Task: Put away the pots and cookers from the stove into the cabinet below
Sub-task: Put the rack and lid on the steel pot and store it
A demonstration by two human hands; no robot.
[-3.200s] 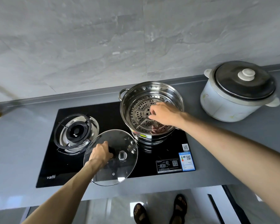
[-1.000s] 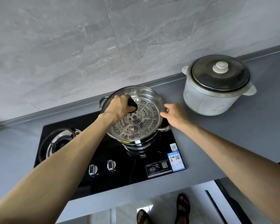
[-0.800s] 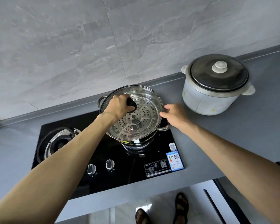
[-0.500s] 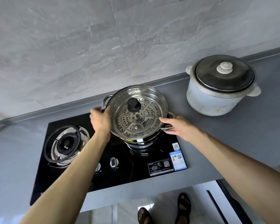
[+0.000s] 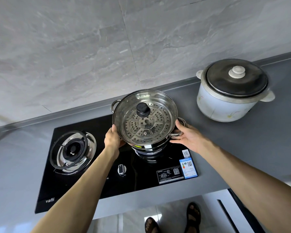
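Now the steel pot [image 5: 149, 147] stands over the right burner of the black stove [image 5: 84, 185], near the middle of the scene. I cannot tell if its bottom rests on the burner or is a little above it. A glass lid [image 5: 160, 105] with a black knob [image 5: 142, 109] covers the pot, and through the glass a plate with many holes [image 5: 146, 132] is visible inside.

Both hands are on the pot. The left hand [image 5: 112, 139] has its grip on the near-left wall: the thumb lies up against the rim, and the fingers go around below the rim, out of sight. The right hand [image 5: 187, 137] has its grip clamped on the right handle [image 5: 183, 122], with the thumb over the ring and the fingers under it. The second handle [image 5: 114, 105], at the far left of the pot, is free.

On the left part of the stove is the bare burner [image 5: 72, 150]. One round dial [image 5: 121, 169] is near the front edge, and two stickers [image 5: 176, 173] lie at the near right corner.

To the right, well apart from the pot, a white rice cooker [image 5: 225, 105] with a dark lid [image 5: 236, 78] stands on the grey worktop [image 5: 242, 148], near the grey wall [image 5: 91, 47]. Below the worktop edge, two feet in dark sandals [image 5: 193, 217] stand on the floor.
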